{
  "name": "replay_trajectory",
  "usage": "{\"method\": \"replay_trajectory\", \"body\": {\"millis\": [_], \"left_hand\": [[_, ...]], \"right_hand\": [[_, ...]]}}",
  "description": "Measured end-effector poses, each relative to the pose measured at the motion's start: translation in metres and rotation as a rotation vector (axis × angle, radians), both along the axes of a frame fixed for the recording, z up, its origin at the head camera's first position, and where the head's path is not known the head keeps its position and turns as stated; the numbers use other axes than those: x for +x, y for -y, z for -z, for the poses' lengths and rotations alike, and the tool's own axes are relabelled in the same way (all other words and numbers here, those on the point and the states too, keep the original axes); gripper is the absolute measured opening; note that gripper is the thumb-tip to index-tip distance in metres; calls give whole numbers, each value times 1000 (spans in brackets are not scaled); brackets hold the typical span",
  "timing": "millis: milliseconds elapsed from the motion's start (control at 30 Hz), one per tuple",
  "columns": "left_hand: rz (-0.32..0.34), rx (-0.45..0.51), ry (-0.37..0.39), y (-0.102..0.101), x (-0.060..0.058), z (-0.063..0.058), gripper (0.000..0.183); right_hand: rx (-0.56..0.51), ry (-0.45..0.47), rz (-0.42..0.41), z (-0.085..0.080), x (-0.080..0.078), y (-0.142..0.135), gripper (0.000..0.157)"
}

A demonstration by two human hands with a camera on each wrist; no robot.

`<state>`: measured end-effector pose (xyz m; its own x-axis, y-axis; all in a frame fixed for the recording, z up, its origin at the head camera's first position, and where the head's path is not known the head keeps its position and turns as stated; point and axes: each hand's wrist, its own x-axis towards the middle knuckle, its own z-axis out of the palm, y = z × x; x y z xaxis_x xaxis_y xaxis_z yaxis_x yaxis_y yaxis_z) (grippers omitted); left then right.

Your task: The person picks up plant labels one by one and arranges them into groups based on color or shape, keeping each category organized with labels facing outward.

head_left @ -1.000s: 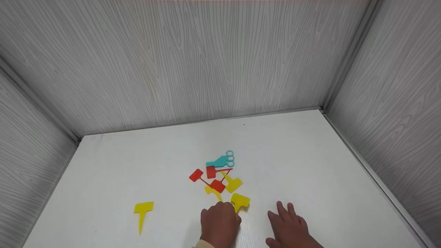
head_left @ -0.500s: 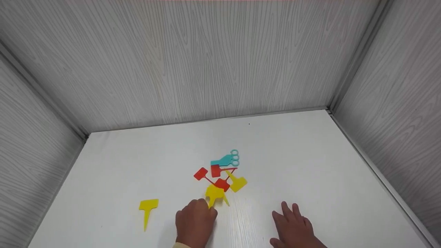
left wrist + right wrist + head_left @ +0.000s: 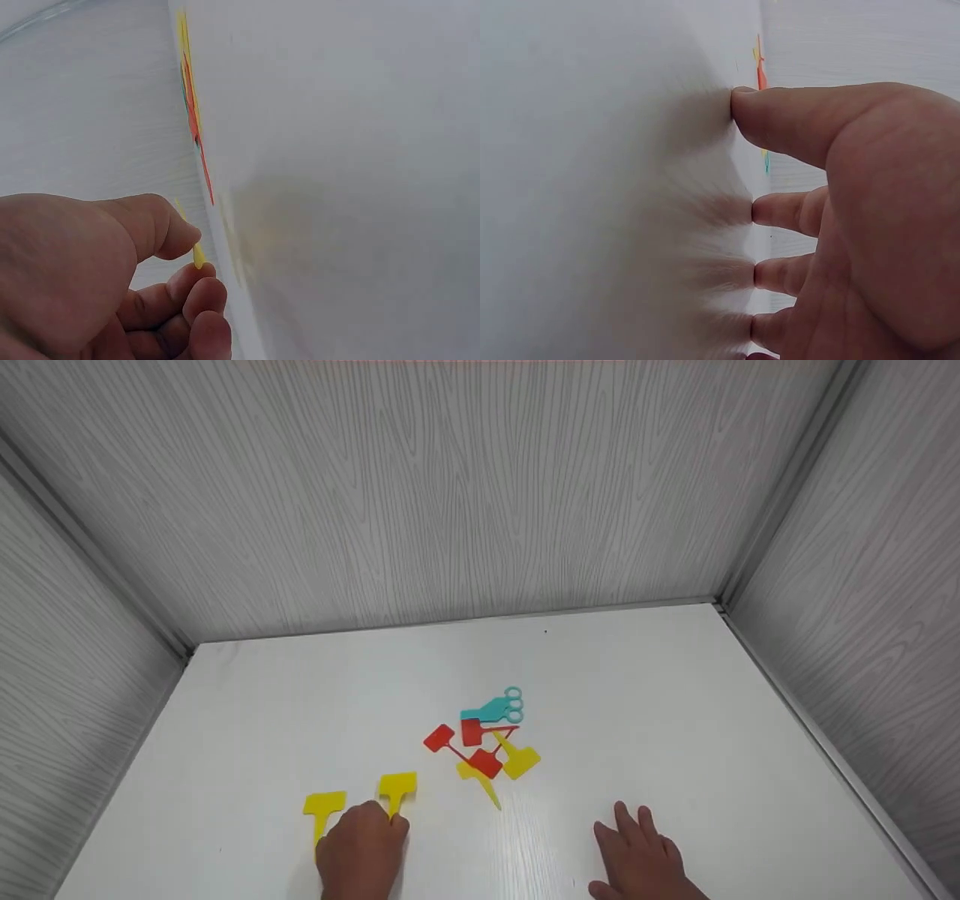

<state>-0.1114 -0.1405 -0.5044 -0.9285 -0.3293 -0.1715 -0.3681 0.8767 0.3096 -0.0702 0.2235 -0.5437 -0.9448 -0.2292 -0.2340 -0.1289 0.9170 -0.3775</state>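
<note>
My left hand (image 3: 363, 847) pinches the stem of a yellow T-shaped plant label (image 3: 397, 784) between thumb and curled fingers. Seen edge-on in the left wrist view, that label (image 3: 199, 256) shows between thumb and forefinger, over the white surface. Just left of it lies another yellow plant label (image 3: 324, 803), its stem partly hidden by the hand. My right hand (image 3: 640, 855) rests with spread fingers, their tips touching the white table in the right wrist view. Nothing is in its grip.
At the table's middle lie red plant labels (image 3: 486, 763), a yellow label (image 3: 521, 763) and another yellow label (image 3: 480, 781), some overlapping. Behind them is a flat teal piece with three rings (image 3: 495, 709). Grey wood-grain walls (image 3: 465, 495) enclose the white table (image 3: 637, 682).
My left hand has carried the pinched yellow label leftward from the pile to beside the lone yellow label. The right hand stays resting on the table. The view has shifted slightly.
</note>
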Motion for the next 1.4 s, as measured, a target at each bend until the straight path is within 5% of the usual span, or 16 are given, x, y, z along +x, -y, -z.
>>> {"method": "replay_trajectory", "body": {"millis": [400, 767, 1000, 1400], "left_hand": [[-81, 29, 49, 22, 4, 0, 24], [-74, 26, 86, 27, 5, 1, 24], [-92, 54, 146, 28, 3, 2, 21], [-93, 30, 146, 27, 6, 1, 22]], "right_hand": [[-29, 31, 0, -5, 3, -2, 81], [4, -31, -18, -5, -2, -2, 84], [38, -13, 25, -3, 11, 2, 80], [-69, -24, 19, -8, 11, 3, 82]]}}
